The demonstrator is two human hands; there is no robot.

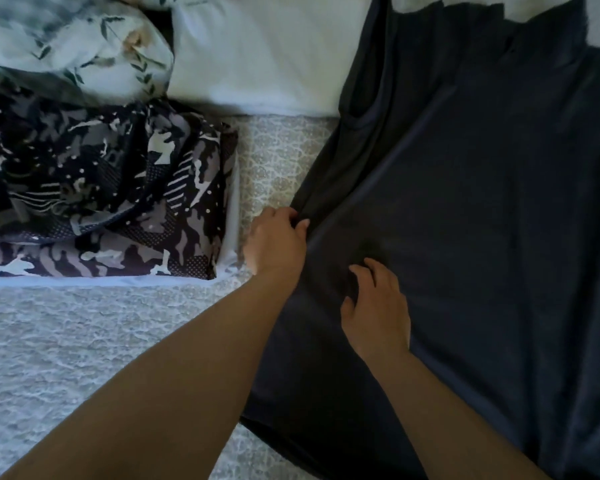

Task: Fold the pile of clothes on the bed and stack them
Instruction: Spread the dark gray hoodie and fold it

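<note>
A large dark navy garment (482,202) lies spread across the right half of the bed, its armhole near the top centre. My left hand (276,239) grips the garment's left edge, fingers curled round the fabric. Just to the right, my right hand (374,306) rests on the dark cloth with its fingers bent and spread, pressing down. A folded black, grey and white camouflage-patterned garment (94,188) sits on the left, stacked on a folded white piece whose edge shows beneath it.
A pale leaf-print fabric (73,46) bunches at the top left. A white pillow or folded sheet (264,53) lies along the top centre. The patterned grey bedspread (84,358) shows at the lower left and between the stack and the dark garment.
</note>
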